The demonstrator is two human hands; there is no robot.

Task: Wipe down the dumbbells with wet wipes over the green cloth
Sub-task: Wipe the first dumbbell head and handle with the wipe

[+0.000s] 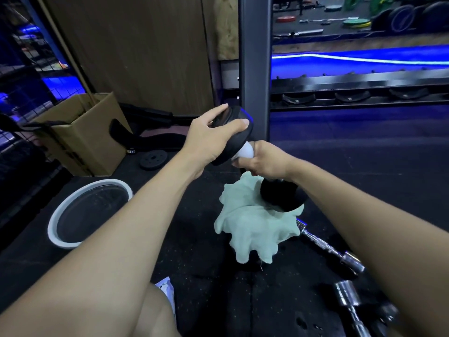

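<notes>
Black dumbbell (pixel 281 193) tilted, lower head on crumpled pale green cloth (pixel 252 229), white wet wipe (pixel 245 150) around handle

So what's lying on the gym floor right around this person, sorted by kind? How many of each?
Black dumbbell, held in both hands: 1
White wet wipe, wrapped on its handle: 1
Green cloth: 1
Chrome bars with collars: 2
White-rimmed round basin: 1
Cardboard box: 1
Small black weight plate: 1
Total: 8
</notes>
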